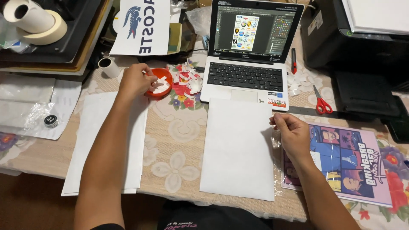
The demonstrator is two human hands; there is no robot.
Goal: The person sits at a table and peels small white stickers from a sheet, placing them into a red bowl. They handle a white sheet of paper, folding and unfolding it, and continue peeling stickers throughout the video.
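Left grip [135,79] pinching paper scraps in orange bowl [159,82] | right grip [289,132] pinching white sheet [238,149] edge

paper sheet [238,149] before laptop [251,47], scissors [321,102] right

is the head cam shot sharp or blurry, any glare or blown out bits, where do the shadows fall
Head view: mostly sharp, the left hand at the orange bowl slightly soft; the laptop screen is bright but readable; the white sheet is not blown out, with a soft shadow beside the right hand; the lower edge falls dark.
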